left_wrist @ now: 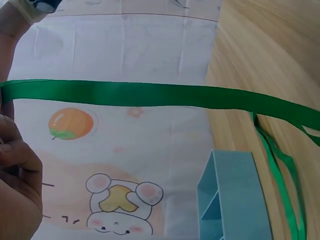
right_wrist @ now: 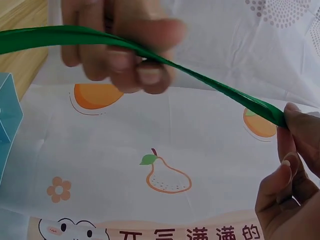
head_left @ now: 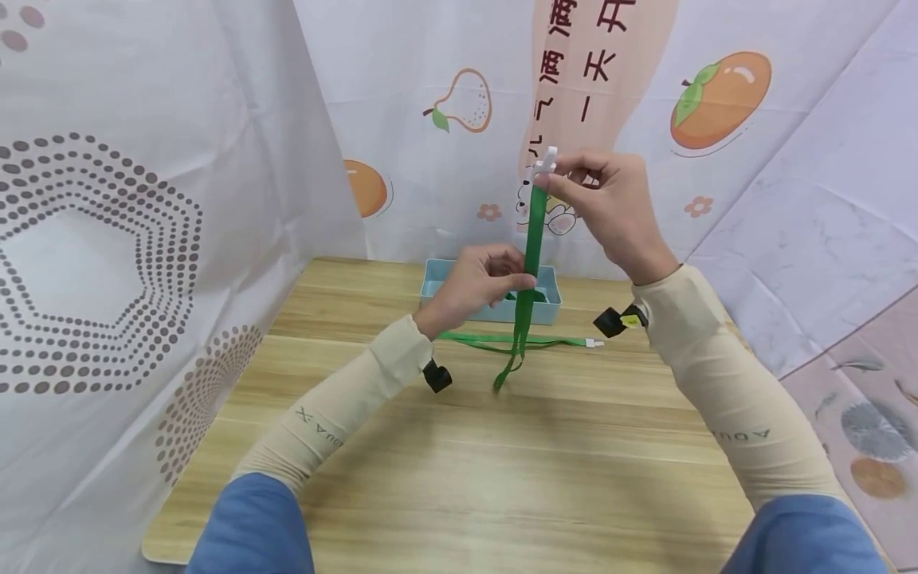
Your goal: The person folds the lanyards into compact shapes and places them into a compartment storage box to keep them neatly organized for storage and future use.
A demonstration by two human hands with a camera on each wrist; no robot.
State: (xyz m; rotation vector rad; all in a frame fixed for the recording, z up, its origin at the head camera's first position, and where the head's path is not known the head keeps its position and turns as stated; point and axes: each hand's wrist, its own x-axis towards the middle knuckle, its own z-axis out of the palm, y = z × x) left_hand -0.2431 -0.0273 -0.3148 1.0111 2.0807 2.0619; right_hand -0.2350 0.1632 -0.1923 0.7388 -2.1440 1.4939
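A green lanyard strap [head_left: 532, 239] hangs upright above the wooden table [head_left: 459, 462]. My right hand [head_left: 610, 199] pinches its top end, by a white plastic clip [head_left: 543, 166], well above the table. Lower down, my left hand [head_left: 480, 281] pinches the strap's middle. The strap's folded lower end [head_left: 504, 376] hangs just over the tabletop. The left wrist view shows the taut strap [left_wrist: 150, 94] running across it. In the right wrist view the strap [right_wrist: 210, 82] passes through my left hand's fingers [right_wrist: 120, 45] to my right hand's fingertips [right_wrist: 295, 125].
A second green lanyard [head_left: 516, 341] with a white clip lies flat on the table behind the hanging one. A light blue tray [head_left: 490, 292] stands at the table's far edge, with something green inside. Printed cloth backdrops [head_left: 143, 199] close in the left, back and right.
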